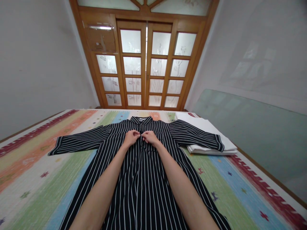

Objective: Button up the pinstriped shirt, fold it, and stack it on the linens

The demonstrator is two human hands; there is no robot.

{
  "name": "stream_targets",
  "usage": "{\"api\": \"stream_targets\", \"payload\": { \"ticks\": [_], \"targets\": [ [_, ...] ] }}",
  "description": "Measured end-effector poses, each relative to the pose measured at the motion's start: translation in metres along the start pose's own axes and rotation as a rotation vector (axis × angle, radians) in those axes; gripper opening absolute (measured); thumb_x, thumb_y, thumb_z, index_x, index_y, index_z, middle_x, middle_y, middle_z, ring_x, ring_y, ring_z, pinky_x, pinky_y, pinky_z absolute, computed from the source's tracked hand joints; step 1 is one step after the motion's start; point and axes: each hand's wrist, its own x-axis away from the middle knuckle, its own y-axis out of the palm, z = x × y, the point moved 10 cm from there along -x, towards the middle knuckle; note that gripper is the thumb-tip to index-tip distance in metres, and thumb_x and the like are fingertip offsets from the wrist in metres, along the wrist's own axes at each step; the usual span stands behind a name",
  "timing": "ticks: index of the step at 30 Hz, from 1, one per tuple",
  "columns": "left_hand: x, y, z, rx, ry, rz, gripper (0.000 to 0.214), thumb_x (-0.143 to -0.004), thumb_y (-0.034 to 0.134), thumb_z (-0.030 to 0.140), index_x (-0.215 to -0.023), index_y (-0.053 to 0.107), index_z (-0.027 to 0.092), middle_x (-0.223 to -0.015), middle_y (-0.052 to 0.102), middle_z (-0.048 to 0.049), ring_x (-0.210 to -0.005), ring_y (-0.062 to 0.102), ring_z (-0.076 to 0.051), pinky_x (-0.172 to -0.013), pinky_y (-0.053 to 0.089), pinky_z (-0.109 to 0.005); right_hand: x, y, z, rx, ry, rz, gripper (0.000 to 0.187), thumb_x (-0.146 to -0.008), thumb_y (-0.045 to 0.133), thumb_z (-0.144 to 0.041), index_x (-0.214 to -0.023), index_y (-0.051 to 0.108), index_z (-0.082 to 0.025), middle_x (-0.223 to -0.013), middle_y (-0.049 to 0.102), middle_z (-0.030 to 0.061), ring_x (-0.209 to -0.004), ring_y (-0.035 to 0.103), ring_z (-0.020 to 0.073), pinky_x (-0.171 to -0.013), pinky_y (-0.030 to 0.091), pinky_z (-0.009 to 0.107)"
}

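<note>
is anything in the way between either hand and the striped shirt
Nothing visible: the left hand and right hand already pinch the striped shirt at its front, below the collar. The folded white cloth lies under the right-side sleeve, apart from both hands.

Rm btwn forearms (103,191) over shirt (139,185); folded wht cloth (203,123) under R-side sleeve (199,137) blocks low pass.

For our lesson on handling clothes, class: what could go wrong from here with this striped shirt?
The left hand and right hand pinch the front of the striped shirt, so tugging might crease it. One sleeve lies across the folded white cloth, so shifting the shirt could disturb that cloth.
</note>
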Motion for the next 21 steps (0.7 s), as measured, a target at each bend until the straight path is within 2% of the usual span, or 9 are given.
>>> {"api": "stream_targets", "payload": {
  "ticks": [21],
  "targets": [
    [0.0059, -0.0021, -0.0001, 0.007, -0.061, -0.002, 0.012, -0.076, 0.065, 0.013, -0.081, 0.075, 0.017, -0.082, 0.076, -0.0045, -0.079, 0.071, -0.018, -0.081, 0.053, -0.029, 0.0034, -0.0026, -0.0030, 0.041, -0.016, 0.026, 0.021, -0.083, 0.054, -0.006, -0.064, 0.062, -0.013, -0.047, 0.057, -0.0052, -0.031, 0.040, 0.0043, -0.034, 0.027, 0.015]
  ]
}}
